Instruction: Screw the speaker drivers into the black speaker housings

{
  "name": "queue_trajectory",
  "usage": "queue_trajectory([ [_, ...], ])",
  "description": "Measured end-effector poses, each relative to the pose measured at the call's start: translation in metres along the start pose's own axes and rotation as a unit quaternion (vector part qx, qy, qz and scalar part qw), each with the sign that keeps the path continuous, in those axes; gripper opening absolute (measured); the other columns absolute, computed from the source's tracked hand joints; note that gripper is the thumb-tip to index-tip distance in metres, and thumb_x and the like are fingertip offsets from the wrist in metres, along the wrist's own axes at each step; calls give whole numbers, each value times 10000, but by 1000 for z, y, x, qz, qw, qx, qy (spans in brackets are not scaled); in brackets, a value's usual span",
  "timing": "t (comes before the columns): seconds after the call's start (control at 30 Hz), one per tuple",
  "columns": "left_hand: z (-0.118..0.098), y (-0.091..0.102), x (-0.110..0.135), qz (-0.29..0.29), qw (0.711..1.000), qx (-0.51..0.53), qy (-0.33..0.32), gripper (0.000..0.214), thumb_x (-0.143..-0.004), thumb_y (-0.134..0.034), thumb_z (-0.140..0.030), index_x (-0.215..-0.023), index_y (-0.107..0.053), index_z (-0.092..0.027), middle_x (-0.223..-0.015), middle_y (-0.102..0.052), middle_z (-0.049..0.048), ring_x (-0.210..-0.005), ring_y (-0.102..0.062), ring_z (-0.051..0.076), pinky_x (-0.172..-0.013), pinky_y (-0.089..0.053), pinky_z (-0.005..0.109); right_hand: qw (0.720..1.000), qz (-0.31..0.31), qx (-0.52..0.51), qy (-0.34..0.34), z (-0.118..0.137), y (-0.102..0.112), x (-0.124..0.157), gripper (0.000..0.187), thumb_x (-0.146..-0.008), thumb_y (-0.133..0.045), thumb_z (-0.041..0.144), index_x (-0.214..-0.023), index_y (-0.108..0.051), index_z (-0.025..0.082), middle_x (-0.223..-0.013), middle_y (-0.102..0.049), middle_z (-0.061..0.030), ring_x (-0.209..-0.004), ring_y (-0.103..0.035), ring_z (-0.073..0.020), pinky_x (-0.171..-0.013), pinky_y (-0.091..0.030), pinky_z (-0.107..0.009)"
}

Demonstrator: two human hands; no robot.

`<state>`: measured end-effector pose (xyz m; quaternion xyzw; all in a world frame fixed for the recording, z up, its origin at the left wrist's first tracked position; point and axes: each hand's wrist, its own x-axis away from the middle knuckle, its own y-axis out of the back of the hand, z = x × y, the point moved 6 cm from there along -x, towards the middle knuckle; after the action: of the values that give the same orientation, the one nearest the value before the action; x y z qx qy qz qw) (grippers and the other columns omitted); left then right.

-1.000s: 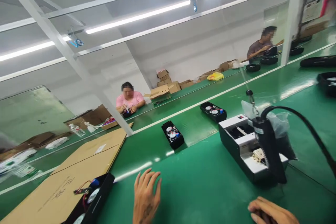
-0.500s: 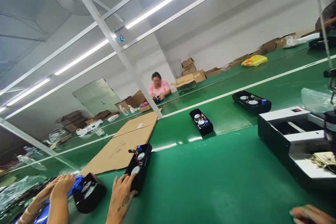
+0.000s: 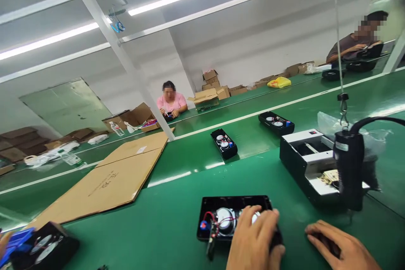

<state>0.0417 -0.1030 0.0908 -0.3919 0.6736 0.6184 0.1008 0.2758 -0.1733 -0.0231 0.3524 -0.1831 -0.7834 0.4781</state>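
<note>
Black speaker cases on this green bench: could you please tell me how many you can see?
4 speaker cases: one under the left hand, two farther back, and one at bottom left; others may be hidden.

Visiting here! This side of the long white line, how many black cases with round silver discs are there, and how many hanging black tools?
Black cases with round silver discs: 4
Hanging black tool: 1
Total: 5

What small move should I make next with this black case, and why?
Probably bring your right hand over to steady the black case: only your left hand is on it, and its red wires and dangling connector hang loose at the near edge.
</note>
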Motion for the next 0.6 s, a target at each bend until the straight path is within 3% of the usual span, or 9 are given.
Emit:
queue_trajectory([
  [0.07,-18,24,0,-54,995,4,-87,429,-907,-618,-125,-1325,-633,-223,-996,-813,57,-1053,-749,230,-972,-646,377,1000,-14,-17,15,14,8,-1,224,-926,-694,456,-871,-786,260,-822,-795,-7,-587,-728,-144,-554,-603,-164],
  [0.13,-7,57,11,-87,992,-17,-85,368,-909,-558,-42,-1205,-679,-223,-874,-788,34,-992,-764,199,-975,-643,356,998,-47,-25,44,33,18,-1,156,-940,-700,394,-887,-732,251,-799,-757,-2,-564,-686,-134,-539,-583,-182],
  [0.23,41,97,43,-93,995,-23,22,480,-838,-481,39,-1174,-677,-241,-992,-772,56,-1144,-746,227,-1036,-628,403,988,-99,-34,114,73,30,4,89,-971,-657,272,-890,-633,244,-805,-699,-19,-664,-685,-160,-607,-587,-226],
  [0.3,76,105,66,-45,992,-11,115,580,-813,-499,10,-1308,-632,-260,-1281,-726,106,-1369,-638,290,-1101,-596,475,981,-98,-42,164,104,26,7,97,-965,-631,191,-895,-593,246,-807,-671,-25,-715,-679,-176,-640,-587,-253],
  [0.4,113,89,90,83,963,73,245,909,-783,-627,-75,-1612,-358,-333,-1700,-403,119,-1594,-344,387,-1218,-440,641,971,-37,-46,231,153,-5,5,188,-868,-710,143,-960,-586,250,-889,-696,-35,-824,-691,-220,-723,-603,-315],
  [0.47,126,70,94,138,922,159,326,1126,-712,-715,-77,-1669,-204,-379,-1762,-288,85,-1622,-264,394,-1274,-319,664,970,-13,-38,240,179,-32,-2,339,-755,-789,137,-1000,-582,243,-995,-725,-53,-898,-697,-263,-787,-606,-381],
  [0.53,131,52,89,143,889,234,368,1142,-690,-770,-103,-1664,-238,-375,-1754,-313,73,-1623,-270,378,-1313,-256,621,978,-8,-26,206,197,-55,-14,446,-673,-812,112,-1042,-589,223,-1100,-732,-85,-964,-693,-305,-836,-591,-442],
  [0.6,130,36,81,115,886,272,358,1028,-691,-832,-195,-1609,-390,-328,-1728,-356,93,-1612,-299,383,-1325,-255,582,984,10,-31,176,209,-69,-29,388,-686,-763,80,-1015,-603,209,-1095,-732,-89,-960,-686,-306,-833,-567,-453],
])
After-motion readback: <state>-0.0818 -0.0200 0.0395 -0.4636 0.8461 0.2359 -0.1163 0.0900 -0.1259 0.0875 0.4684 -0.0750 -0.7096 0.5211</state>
